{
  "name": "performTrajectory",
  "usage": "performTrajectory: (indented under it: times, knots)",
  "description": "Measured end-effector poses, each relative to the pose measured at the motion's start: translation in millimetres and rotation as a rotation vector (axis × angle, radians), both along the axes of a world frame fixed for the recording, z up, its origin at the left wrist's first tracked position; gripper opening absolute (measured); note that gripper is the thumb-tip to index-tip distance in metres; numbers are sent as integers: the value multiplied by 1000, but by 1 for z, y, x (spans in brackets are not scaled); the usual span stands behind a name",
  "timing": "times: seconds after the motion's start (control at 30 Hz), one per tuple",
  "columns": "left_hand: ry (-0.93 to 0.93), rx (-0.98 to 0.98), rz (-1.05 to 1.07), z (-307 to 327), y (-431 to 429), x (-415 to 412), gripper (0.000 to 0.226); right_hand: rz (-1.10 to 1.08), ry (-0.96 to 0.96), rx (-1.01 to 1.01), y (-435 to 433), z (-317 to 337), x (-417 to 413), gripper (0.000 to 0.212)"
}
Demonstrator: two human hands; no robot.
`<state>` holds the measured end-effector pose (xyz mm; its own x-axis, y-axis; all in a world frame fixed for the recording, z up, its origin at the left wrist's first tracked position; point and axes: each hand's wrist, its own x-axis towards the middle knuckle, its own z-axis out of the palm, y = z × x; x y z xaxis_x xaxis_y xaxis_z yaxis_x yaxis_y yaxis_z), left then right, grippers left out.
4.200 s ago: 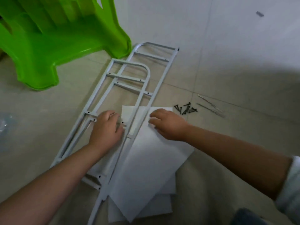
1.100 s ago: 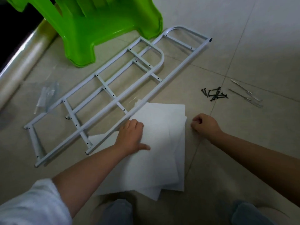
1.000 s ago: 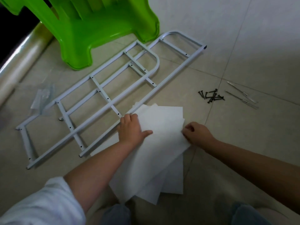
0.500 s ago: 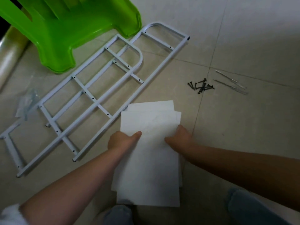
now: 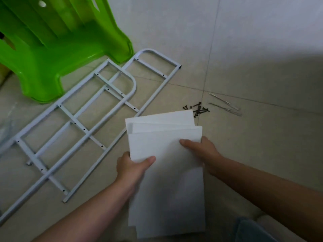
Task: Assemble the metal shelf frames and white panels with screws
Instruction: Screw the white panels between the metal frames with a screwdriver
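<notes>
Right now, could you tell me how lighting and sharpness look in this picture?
In the head view, a broad shadow dims the floor at right and the right hand; also head view, the green stool shows glossy highlights; head view, the screws look soft.

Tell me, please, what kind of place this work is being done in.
Probably a room at home, with the work done on the floor: pale floor tiles with grout lines, a green plastic chair, and the metal frames and screws lying straight on the tiles.
</notes>
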<state>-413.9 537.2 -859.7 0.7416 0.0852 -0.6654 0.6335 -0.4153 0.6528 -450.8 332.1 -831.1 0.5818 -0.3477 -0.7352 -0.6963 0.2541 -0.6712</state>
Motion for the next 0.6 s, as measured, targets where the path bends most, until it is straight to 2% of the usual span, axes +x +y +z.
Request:
performTrajectory:
  times: [0.03, 0.13, 0.23, 0.37, 0.47, 0.53, 0.6]
  knots:
    - [-66, -32, -15, 7, -7, 5, 91, 24, -66, -61, -4, 8, 2, 40]
    - [-237, -185, -8, 45, -29, 24, 76, 55, -265, -229, -15, 45, 15, 56]
    - [-460, -255, -53, 72, -41, 41, 83, 58, -467, -318, -24, 83, 30, 44]
    - [-672, -217, -64, 92, -38, 50, 64, 88, -662, -402, -27, 109, 39, 45]
    - [-707, -208, -89, 95, -29, 55, 57, 187, -687, -470, -23, 108, 42, 41]
    - [-683, -201, -103, 95, -24, 58, 70, 232, -680, -492, -20, 105, 45, 39]
    - [-669, -209, -124, 91, -20, 59, 86, 246, -673, -420, -20, 103, 49, 33]
